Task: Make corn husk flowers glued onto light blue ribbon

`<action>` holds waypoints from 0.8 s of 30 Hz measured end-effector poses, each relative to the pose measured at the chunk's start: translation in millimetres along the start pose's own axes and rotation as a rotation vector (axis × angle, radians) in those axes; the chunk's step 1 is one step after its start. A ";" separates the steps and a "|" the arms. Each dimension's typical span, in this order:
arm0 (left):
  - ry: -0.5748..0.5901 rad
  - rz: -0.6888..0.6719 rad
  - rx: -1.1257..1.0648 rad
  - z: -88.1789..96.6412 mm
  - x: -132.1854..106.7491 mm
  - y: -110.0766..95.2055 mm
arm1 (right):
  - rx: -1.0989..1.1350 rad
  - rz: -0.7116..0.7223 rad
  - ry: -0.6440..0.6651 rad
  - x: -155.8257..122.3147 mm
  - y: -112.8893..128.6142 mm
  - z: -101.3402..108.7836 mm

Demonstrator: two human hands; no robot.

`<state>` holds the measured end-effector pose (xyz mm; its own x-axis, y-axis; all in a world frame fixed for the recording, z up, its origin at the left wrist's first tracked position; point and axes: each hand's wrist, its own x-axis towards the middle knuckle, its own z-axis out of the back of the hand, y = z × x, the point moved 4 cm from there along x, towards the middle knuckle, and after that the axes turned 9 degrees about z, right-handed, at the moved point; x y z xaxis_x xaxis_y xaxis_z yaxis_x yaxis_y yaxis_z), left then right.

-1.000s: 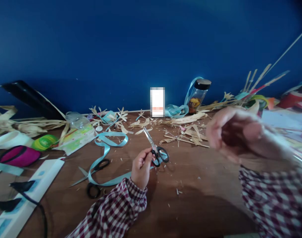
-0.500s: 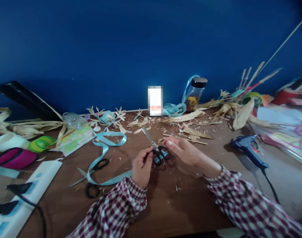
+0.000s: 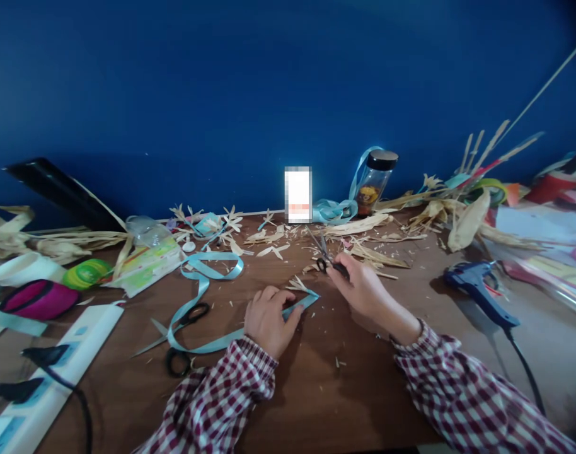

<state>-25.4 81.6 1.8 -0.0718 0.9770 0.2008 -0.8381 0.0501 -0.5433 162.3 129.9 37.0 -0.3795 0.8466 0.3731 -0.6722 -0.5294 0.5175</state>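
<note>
My right hand (image 3: 363, 290) grips the black handles of small scissors (image 3: 326, 258), blades pointing away toward the wall. My left hand (image 3: 269, 315) rests on the wooden table (image 3: 363, 391), fingers curled down onto the end of a light blue ribbon (image 3: 207, 277). A small cut husk flower (image 3: 298, 285) lies just beyond that ribbon end, between my two hands. Both sleeves are red and white checked.
Larger black-handled scissors (image 3: 179, 328) lie left under the ribbon loop. A blue glue gun (image 3: 477, 287) sits at right. A jar (image 3: 375, 183), ribbon coil and husk scraps (image 3: 363, 246) line the blue wall. A white power strip (image 3: 46, 378) and pink pouch (image 3: 37, 299) are far left.
My right hand came in from the right and took the small scissors from my left hand, carrying them further away. My left hand dropped onto the ribbon end.
</note>
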 end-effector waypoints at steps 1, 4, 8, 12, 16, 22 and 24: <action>0.013 -0.013 0.043 -1.6 -0.9 -0.6 | -0.095 0.011 -0.007 -1.2 1.1 0.3; 0.068 -0.028 0.090 -5.2 -3.7 -4.1 | -0.229 0.063 -0.012 -4.2 6.2 -3.0; 0.084 -0.035 0.061 -4.1 -4.6 -8.7 | -0.074 0.105 -0.062 -4.7 8.3 -8.5; 0.076 0.024 -0.121 -0.6 -2.0 -6.9 | 0.180 0.103 -0.115 -4.3 8.9 -9.4; 0.083 0.142 -0.382 1.7 1.5 -0.2 | 0.406 0.053 -0.113 -6.6 9.2 -11.5; 0.184 0.297 -0.679 0.6 6.5 5.7 | 0.546 -0.042 0.033 -10.1 5.7 -25.1; 0.187 0.372 -0.737 0.3 7.5 8.9 | 0.481 0.029 0.008 -9.4 8.4 -23.7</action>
<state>-33.6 89.3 -1.3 -0.1281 0.9716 -0.1991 -0.2064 -0.2224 -0.9529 145.2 118.8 19.6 -0.4000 0.8304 0.3878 -0.2916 -0.5164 0.8052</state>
